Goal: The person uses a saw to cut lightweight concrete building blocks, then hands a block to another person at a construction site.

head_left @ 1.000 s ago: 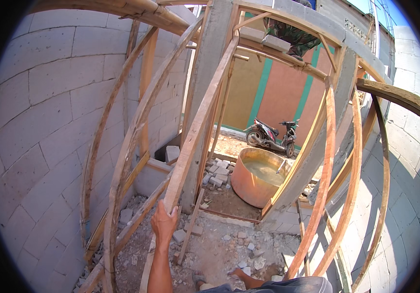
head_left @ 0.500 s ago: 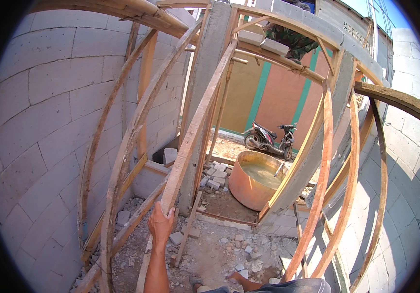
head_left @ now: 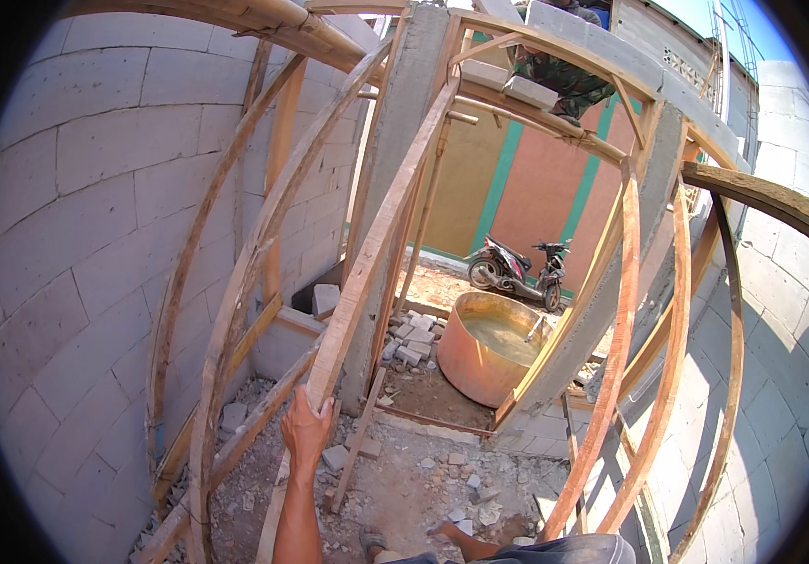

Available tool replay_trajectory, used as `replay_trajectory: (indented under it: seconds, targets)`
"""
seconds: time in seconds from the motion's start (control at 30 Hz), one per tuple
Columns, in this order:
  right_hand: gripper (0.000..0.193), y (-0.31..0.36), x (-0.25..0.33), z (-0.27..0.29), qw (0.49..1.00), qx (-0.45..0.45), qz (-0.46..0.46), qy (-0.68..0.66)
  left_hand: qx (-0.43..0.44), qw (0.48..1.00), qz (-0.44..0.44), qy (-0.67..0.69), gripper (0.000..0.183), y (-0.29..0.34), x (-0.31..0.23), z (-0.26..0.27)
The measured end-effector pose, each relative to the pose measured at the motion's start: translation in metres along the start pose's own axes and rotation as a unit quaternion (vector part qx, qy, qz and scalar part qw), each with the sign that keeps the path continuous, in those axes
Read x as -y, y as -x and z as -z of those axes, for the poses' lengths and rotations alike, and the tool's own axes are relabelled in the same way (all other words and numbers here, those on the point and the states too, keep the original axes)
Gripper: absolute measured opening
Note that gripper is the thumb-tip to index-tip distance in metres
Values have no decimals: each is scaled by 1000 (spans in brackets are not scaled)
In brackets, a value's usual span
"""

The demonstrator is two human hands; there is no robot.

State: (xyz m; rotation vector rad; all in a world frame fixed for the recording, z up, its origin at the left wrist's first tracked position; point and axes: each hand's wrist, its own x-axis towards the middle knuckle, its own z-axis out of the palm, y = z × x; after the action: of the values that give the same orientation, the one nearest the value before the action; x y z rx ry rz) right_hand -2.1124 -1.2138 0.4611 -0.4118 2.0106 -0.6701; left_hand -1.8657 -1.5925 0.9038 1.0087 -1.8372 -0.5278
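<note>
My left hand (head_left: pixel 306 425) is closed around a long wooden plank (head_left: pixel 378 249) left of centre, with the thumb on its right side. The plank leans away from me, its top end against the timber frame of the doorway. Below my fist the lower part of the plank runs down beside my forearm. My right hand is out of view. Other wooden props (head_left: pixel 268 221) lean along the left, and more sloping planks (head_left: pixel 622 357) stand on the right.
Rubble (head_left: pixel 404 470) covers the ground around my feet. Beyond the doorway are a round orange tub (head_left: pixel 465 352) of water, broken blocks (head_left: pixel 416 340) and a parked motorbike (head_left: pixel 517 270). Another person (head_left: pixel 559 80) is above the lintel. Grey block walls (head_left: pixel 75 235) rise on both sides.
My view has shifted very slightly. My left hand keeps its grip at about the same place on the plank.
</note>
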Motion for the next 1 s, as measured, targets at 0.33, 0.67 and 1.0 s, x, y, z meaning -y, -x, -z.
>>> replay_trajectory:
  seconds: [0.33,0.67,1.0]
  targets:
    - [59,-28,-20,-13,998,7,65,23,5,1000,1,-12,43,0,3,2]
    - [61,-31,-11,-32,997,21,64,27,-2,999,9,-44,44,2,19,10]
    - [62,-12,10,-53,1000,22,-6,4,-9,999,-21,-46,42,1,22,14]
